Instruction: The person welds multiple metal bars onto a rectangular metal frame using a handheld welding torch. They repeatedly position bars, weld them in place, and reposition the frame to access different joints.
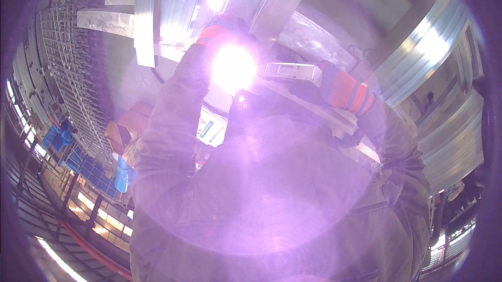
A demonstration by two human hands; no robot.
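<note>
A blinding white light (234, 67), like a welding arc, burns between my two hands and washes much of the picture purple. My left hand (225, 28), in a dark glove with orange on it, is just above the glare; its fingers are lost in the light. To the right, my right hand (337, 87) wears an orange and grey glove. It is closed at the end of a pale, box-shaped metal piece (292, 71) that points toward the light. Beyond my left hand stretch long shiny metal profiles (180, 13).
More long metal profiles (431, 47) lie at the right. Far left stands a rack of metal bars (73, 73), with a cardboard box (137, 119) and blue plastic sheeting (124, 175) nearby. A printed white sheet (212, 128) shows beside my left forearm.
</note>
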